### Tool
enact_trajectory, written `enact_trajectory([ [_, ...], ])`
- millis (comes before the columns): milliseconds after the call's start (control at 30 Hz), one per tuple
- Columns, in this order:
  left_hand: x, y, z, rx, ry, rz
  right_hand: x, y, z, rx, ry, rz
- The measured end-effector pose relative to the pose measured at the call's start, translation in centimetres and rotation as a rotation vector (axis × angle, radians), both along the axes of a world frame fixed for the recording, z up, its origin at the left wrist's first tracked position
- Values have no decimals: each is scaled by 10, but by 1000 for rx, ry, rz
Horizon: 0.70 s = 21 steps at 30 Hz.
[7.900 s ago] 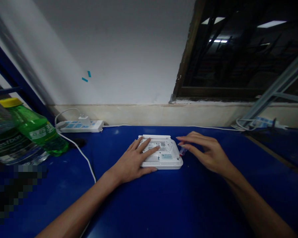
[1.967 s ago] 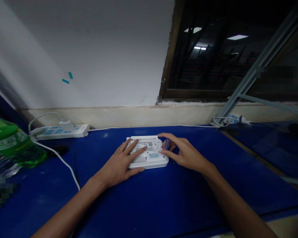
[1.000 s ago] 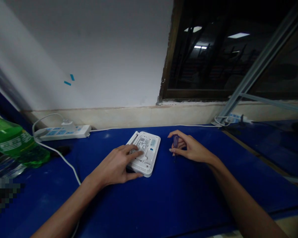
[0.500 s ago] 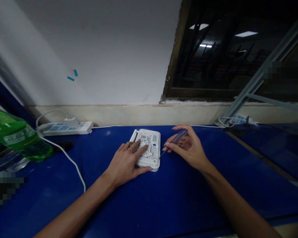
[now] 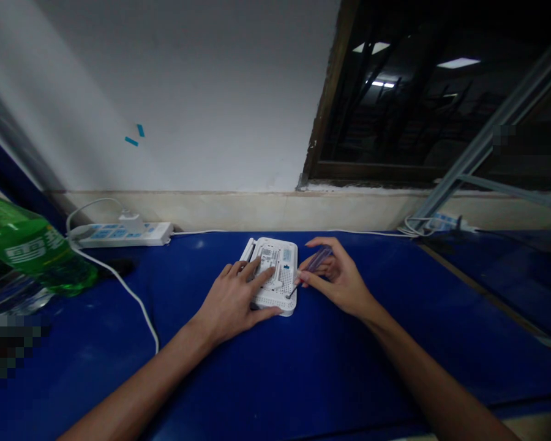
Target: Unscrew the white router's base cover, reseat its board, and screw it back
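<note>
In the head view, one white router (image 5: 283, 277) lies on the blue table (image 5: 275, 380). The left hand (image 5: 229, 303), fingers spread, covers its left part. The right hand (image 5: 337, 278) pinches one screwdriver (image 5: 319, 258), its tip at the router's near right corner, too small to make out exactly. Left of the router are one power strip (image 5: 153, 235) and one green bottle (image 5: 32, 245), cut off.
</note>
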State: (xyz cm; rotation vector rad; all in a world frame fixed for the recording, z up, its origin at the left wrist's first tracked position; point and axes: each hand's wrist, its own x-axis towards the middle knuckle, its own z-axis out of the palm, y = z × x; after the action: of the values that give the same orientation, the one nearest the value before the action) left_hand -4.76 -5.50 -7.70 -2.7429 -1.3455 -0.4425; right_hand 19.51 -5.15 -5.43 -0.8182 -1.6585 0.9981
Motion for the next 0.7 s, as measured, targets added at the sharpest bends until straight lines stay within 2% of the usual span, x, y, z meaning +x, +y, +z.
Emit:
enact_trajectory([
  [467,1,-2,1,-10,-7,-3,0,-1,-8,164,-233,22],
  [567,-1,-2,3,-20,-21,-18,-5,-5,-10,282,-312,16],
  [700,-10,3,5,-50,-30,-106,-14,-11,-5,421,-471,-42],
])
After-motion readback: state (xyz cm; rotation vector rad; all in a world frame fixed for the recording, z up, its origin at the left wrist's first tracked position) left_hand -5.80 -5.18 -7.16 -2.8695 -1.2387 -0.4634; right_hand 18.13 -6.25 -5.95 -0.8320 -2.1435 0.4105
